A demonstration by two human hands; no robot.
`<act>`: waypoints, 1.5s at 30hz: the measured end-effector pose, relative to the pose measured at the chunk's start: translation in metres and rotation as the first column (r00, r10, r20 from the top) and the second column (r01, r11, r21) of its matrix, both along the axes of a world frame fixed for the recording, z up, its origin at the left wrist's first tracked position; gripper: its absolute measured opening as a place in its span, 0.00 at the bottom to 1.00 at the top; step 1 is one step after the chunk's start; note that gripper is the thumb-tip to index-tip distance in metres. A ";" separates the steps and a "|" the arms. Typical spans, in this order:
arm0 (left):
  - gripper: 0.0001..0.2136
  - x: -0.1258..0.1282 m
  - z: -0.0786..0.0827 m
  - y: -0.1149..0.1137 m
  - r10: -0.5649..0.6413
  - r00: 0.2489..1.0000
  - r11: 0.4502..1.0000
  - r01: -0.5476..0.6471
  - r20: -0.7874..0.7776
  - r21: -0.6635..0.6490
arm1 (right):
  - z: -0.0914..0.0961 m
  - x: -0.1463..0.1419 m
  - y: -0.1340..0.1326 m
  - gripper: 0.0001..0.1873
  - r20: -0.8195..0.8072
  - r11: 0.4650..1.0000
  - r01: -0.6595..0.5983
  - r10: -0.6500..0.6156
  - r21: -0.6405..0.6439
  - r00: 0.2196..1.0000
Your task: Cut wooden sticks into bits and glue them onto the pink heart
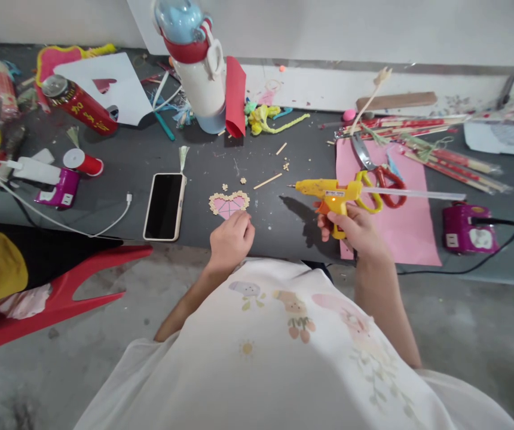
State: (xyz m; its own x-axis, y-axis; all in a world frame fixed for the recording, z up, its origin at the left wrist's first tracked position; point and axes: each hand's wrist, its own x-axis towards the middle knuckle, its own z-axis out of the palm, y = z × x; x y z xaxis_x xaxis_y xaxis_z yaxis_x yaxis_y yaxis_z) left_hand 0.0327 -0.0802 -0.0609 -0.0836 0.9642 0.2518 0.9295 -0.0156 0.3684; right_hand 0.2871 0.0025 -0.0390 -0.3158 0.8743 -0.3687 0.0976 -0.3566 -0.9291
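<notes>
A yellow hot glue gun [335, 194] is gripped in my right hand [355, 230], its nozzle pointing left above the table and a clear glue stick jutting from its back. My left hand [232, 239] is closed, its fingers curled over the lower tip of a pink heart [229, 206] with small beige pieces along its upper edge. That lower tip is hidden by the hand. Close to the heart lie a few loose beige bits [243, 180] and a thin wooden stick [268, 181]. Under the glue gun hand is a pink sheet [400, 221] with yellow- and red-handled scissors [386, 186] on it.
A phone [164, 206] lies left of the heart. Behind stand a white and blue bottle [201, 83] and a red rolled card [235, 98]. A red can [82, 107] leans at back left. Purple power boxes [470, 228] sit at both sides; a white cable [69, 224] crosses the left.
</notes>
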 end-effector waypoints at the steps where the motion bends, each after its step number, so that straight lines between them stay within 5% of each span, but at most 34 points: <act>1: 0.09 0.000 0.000 0.000 0.005 1.000 1.000 -0.005 0.001 0.004 | 0.001 -0.001 0.000 0.09 0.016 1.000 -0.008 0.008 -0.002 1.000; 18: 0.11 0.003 0.003 0.003 0.061 0.998 0.992 -0.063 -0.026 -0.106 | 0.001 -0.005 -0.003 0.08 -0.006 0.999 -0.027 0.026 -0.039 1.000; 28: 0.11 0.009 0.012 0.014 -0.029 1.000 0.995 0.028 -0.004 -0.097 | -0.005 0.003 0.000 0.10 -0.026 1.000 -0.013 0.012 -0.025 1.000; 37: 0.10 0.024 0.019 0.046 -0.080 0.996 0.988 0.076 -0.027 -0.132 | -0.011 0.018 0.005 0.09 -0.064 0.997 0.042 -0.045 -0.058 0.997; 45: 0.11 0.035 0.032 0.096 -0.159 0.985 0.959 0.137 -0.070 -0.248 | -0.010 0.022 0.011 0.12 -0.089 0.995 0.049 -0.057 -0.085 0.994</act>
State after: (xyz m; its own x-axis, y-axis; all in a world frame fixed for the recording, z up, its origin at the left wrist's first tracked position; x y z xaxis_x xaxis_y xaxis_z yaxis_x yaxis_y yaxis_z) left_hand 0.0680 0.0159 -0.0286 0.0767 0.9970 0.0096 0.9527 -0.0761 0.2944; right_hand 0.3091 0.0130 -0.0491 -0.3051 0.8586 -0.4121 -0.0070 -0.4347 -0.9005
